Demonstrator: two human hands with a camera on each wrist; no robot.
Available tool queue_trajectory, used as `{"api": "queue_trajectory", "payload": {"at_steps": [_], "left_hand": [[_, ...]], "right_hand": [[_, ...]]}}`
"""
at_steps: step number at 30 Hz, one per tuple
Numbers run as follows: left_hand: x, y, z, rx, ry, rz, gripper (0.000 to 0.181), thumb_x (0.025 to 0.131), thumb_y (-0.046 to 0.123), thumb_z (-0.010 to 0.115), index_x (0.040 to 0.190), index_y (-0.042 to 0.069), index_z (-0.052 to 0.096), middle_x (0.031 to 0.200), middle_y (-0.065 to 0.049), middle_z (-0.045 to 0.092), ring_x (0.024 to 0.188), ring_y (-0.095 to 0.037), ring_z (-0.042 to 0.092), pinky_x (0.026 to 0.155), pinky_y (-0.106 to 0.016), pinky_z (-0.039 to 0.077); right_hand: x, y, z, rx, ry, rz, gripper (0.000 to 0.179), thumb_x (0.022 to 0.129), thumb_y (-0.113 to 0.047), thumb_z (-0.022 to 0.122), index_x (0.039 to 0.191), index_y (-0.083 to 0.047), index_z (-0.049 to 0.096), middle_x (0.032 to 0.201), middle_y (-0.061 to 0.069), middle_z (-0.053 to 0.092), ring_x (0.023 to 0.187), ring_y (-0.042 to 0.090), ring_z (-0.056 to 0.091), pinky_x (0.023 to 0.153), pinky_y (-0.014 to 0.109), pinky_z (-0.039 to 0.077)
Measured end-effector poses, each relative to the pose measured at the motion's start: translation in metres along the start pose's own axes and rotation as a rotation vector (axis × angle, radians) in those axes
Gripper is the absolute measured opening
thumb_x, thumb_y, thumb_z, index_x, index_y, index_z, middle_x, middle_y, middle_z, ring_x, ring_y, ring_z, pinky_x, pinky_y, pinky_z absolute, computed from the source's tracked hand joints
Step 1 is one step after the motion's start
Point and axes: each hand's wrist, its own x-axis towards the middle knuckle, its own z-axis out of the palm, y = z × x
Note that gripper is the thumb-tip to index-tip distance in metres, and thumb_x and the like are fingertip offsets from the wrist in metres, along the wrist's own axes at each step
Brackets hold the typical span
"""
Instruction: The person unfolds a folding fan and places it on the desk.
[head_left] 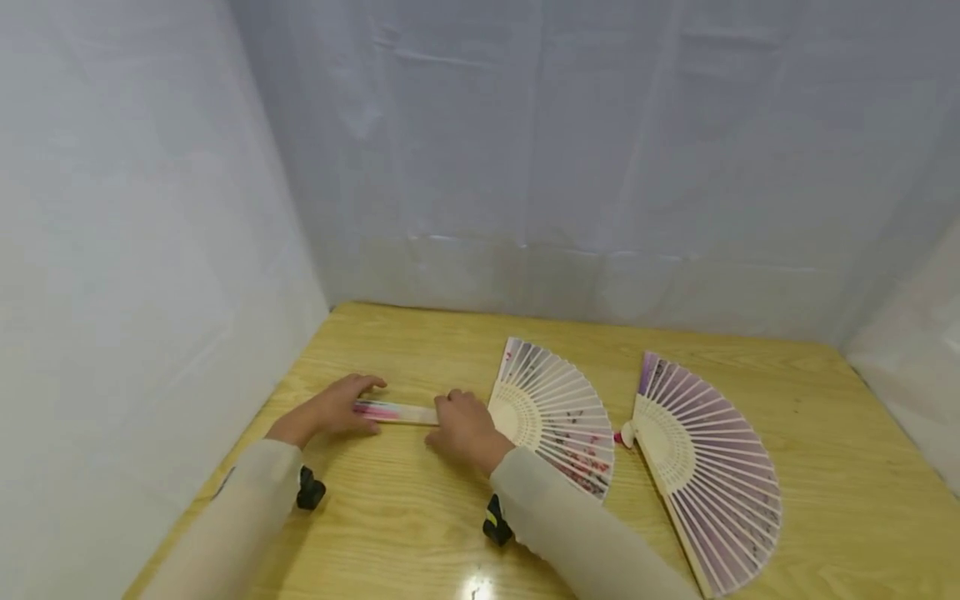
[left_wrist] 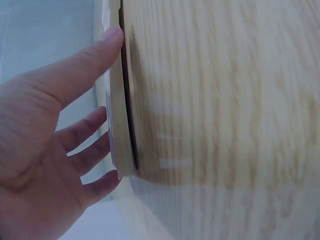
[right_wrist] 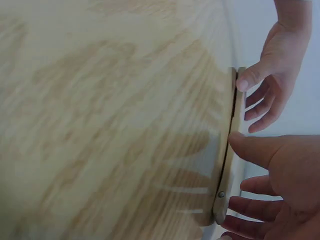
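One folded fan (head_left: 401, 413), a straight, narrow bar with pink print, is left of lower centre, pinched by the left hand (head_left: 337, 407) at its printed end, the right hand (head_left: 467, 429) at its riveted end. Rightward on the wood-grained tabletop (head_left: 397, 517): flowered white fan (head_left: 558, 421), purple fan (head_left: 716, 475), both semicircular, ribs pierced.

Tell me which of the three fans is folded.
The left fan, held by the left hand and right hand; the middle fan and right fan are spread open.
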Motion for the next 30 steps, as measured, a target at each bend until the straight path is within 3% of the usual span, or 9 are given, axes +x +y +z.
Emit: {"api": "queue_trajectory", "payload": {"at_steps": [7,11,15,23,30], "left_hand": [[-0.008,-0.009,0.001,0.023,0.021,0.032,0.055,0.085,0.019,0.077,0.129,-0.003,0.053,0.122,-0.027,0.054,0.114,-0.044,0.050,0.097,-0.057,0.042],[-0.008,-0.011,0.002,0.048,0.076,0.084,0.041,0.086,0.013,0.075,0.120,-0.005,0.059,0.115,-0.024,0.058,0.108,-0.041,0.054,0.095,-0.055,0.043],[-0.009,-0.011,0.002,0.060,0.127,0.116,0.029,0.085,0.009,0.074,0.108,-0.004,0.064,0.106,-0.021,0.062,0.100,-0.038,0.057,0.090,-0.053,0.046],[-0.007,-0.012,-0.005,0.059,0.131,0.123,0.027,0.085,0.013,0.075,0.105,-0.003,0.066,0.101,-0.017,0.064,0.095,-0.034,0.059,0.087,-0.052,0.047],[-0.011,-0.009,-0.015,-0.053,0.156,0.087,0.028,0.084,0.016,0.077,0.106,0.003,0.066,0.103,-0.013,0.064,0.096,-0.028,0.058,0.085,-0.049,0.047]], "right_hand": [[-0.001,-0.001,0.007,-0.111,0.029,-0.054,0.033,0.094,-0.029,0.065,0.119,-0.007,0.063,0.111,0.009,0.060,0.105,0.025,0.055,0.092,0.038,0.048],[0.000,0.000,0.011,-0.175,0.084,-0.071,0.021,0.095,-0.013,0.062,0.115,-0.009,0.065,0.107,0.008,0.060,0.100,0.024,0.055,0.085,0.038,0.050],[0.001,-0.002,0.014,-0.202,0.128,-0.089,0.025,0.090,-0.001,0.062,0.113,-0.009,0.066,0.106,0.008,0.060,0.098,0.024,0.055,0.083,0.038,0.051],[0.001,-0.001,0.012,-0.238,0.152,-0.127,0.023,0.093,-0.003,0.059,0.115,-0.008,0.065,0.106,0.008,0.059,0.099,0.024,0.054,0.086,0.037,0.049],[-0.004,-0.002,-0.001,-0.219,0.146,-0.135,0.030,0.096,-0.004,0.056,0.125,-0.011,0.062,0.109,0.009,0.059,0.097,0.023,0.052,0.084,0.036,0.049]]}}
